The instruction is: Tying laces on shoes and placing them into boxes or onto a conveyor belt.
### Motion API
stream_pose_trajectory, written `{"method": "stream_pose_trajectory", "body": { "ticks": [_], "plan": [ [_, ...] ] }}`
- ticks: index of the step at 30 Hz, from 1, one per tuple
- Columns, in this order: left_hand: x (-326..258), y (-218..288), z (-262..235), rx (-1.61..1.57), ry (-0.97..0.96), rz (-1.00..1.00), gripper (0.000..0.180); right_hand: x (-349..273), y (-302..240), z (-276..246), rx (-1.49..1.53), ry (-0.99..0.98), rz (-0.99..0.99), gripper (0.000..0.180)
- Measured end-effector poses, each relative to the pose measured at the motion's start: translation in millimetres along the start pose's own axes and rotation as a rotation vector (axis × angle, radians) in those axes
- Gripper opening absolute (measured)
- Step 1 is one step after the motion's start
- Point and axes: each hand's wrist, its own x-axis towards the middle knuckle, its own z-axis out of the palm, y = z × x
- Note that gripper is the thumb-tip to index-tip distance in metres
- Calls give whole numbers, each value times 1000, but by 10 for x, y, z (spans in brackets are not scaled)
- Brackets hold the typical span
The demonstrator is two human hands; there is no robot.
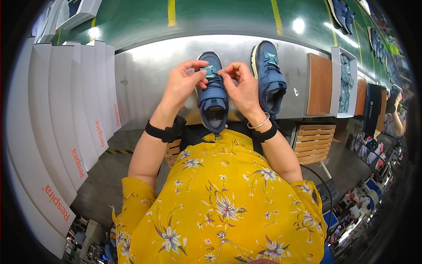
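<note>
A dark blue sneaker lies on the metal bench in front of me, its toe pointing away. My left hand pinches the left edge of a small teal tag over the laces. On the other side, my right hand has thumb and forefinger pressed together at the tag's right edge, by the laces; what exactly sits between those fingertips is too small to make out. Just right of that hand rests the matching sneaker, with a similar teal tag on its laces.
Several white shoe boxes stand in a row at left. At right are a brown box and an open white box with teal patterned paper. Beyond the bench runs a green surface with yellow lines and more shoes.
</note>
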Motion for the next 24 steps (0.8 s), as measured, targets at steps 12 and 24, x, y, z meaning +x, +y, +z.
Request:
{"method": "stream_pose_trajectory", "body": {
  "ticks": [12, 24],
  "plan": [
    [159, 28, -70, -115, -18, -160, 22, 58, -166, -11, -263, -88, -256, 15],
    [151, 4, -134, -217, -45, -146, 18, 90, -154, 16, -541, -95, -523, 11]
  ]
}}
